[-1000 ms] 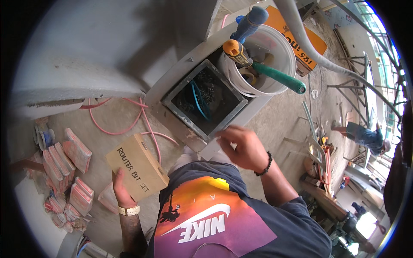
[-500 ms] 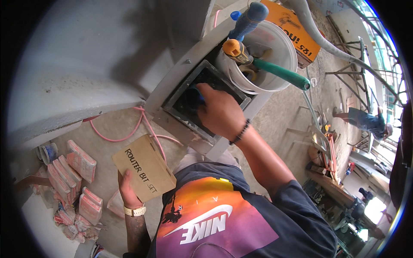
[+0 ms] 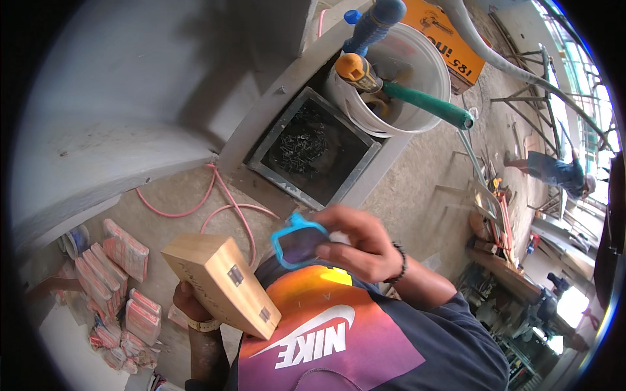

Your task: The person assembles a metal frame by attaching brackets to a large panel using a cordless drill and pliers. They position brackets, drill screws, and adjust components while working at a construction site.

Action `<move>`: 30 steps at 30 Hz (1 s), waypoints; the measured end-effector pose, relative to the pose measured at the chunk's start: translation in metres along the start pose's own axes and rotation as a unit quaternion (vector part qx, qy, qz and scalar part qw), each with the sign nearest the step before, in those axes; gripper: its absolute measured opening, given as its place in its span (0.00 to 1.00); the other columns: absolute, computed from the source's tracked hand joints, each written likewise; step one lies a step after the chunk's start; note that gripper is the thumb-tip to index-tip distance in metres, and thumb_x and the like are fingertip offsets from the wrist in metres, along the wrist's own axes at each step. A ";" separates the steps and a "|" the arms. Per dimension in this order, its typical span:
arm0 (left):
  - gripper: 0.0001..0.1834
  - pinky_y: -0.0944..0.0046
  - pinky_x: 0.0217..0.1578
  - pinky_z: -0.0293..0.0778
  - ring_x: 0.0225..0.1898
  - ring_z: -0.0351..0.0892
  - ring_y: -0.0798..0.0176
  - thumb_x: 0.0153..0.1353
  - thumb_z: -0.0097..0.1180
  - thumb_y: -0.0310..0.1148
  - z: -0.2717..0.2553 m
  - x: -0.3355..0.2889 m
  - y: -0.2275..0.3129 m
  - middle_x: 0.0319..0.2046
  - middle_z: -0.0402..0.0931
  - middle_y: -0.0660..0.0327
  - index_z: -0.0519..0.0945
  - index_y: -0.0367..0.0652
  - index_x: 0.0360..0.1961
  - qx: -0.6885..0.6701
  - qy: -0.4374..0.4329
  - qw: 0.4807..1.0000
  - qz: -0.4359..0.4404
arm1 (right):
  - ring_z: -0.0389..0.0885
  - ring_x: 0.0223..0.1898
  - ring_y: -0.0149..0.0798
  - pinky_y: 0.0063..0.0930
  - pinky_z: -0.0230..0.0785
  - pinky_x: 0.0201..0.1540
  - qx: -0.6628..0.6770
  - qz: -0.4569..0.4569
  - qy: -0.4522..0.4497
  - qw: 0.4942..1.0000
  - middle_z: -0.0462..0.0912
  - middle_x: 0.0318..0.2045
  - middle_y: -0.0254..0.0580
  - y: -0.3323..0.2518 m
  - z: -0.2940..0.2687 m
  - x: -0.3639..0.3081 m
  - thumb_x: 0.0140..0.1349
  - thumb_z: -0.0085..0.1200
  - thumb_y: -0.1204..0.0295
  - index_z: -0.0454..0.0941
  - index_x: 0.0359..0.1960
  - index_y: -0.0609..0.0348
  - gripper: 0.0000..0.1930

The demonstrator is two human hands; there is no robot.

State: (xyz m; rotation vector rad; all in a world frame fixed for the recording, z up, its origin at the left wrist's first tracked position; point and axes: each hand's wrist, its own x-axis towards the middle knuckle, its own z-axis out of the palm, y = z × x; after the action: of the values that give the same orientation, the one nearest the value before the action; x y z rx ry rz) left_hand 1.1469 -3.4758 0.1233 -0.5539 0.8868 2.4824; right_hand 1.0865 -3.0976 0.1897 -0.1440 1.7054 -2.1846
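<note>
My left hand (image 3: pixel 187 303) is closed round the side of a pale wooden box (image 3: pixel 225 283), lid down and tilted, with two metal hinges showing on its near side. Its fingers are mostly under the box. Just to the right, in front of my shirt, my right hand (image 3: pixel 358 244) pinches a flat dark item with a bright blue rim (image 3: pixel 300 244) and a small loop at its top. It is slightly blurred, and I cannot tell its kind. Beyond the hands lies a dark square tray (image 3: pixel 279 179) with many small dark screws (image 3: pixel 303 146) heaped inside.
Against the tray stands a white bucket (image 3: pixel 427 117) with hand tools sticking out over its rim. An orange carton (image 3: pixel 450 39) is behind it. A pink hose (image 3: pixel 244 228) curls over the floor. Wrapped red-and-white packs (image 3: pixel 124 251) lie at left. Another person (image 3: pixel 554 176) stands far right.
My right hand has come out of the tray toward me, bringing the blue-rimmed item. My left hand has turned the wooden box so that its hinged side shows.
</note>
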 end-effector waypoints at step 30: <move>0.40 0.30 0.64 0.68 0.48 0.82 0.42 0.75 0.42 0.55 -0.050 -0.010 -0.014 0.49 0.77 0.41 0.57 0.31 0.74 0.285 -0.042 0.952 0.100 | 0.86 0.41 0.59 0.49 0.78 0.46 -0.599 0.055 0.111 0.791 0.86 0.35 0.55 0.040 -0.043 0.105 0.59 0.55 0.75 0.86 0.35 0.60 0.08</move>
State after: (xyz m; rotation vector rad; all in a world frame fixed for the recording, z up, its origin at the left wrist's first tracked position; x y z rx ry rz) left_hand 1.1735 -3.5019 0.0859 -0.1627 1.6077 2.2314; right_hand 0.9851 -3.1029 0.1254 -0.0898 2.8701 -0.7315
